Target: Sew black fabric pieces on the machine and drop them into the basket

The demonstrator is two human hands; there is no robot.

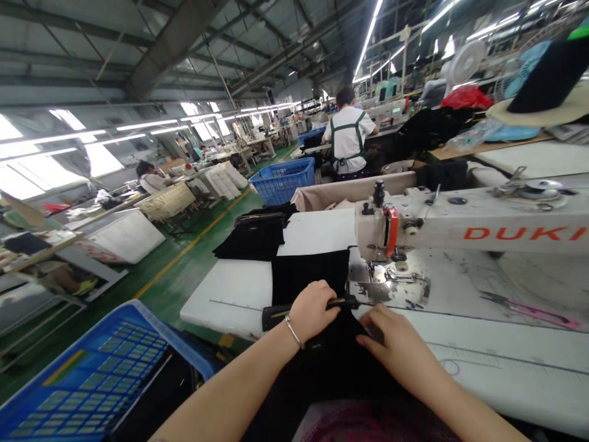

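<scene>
Black cloth point(307, 275) held near front edge of worktop point(230, 288)

Head view: The left hand point(315, 312) has its grip pinching the zipped band point(275, 317) on the cloth, left of the sewing machine point(427, 224). The right hand point(393, 337) is at the cloth's right side; whether its grip pinches cannot be told. Folded black pieces point(253, 238) lie by the worktop's far left corner.

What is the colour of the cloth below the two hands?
The cloth is black; the head view shows it best.
</scene>
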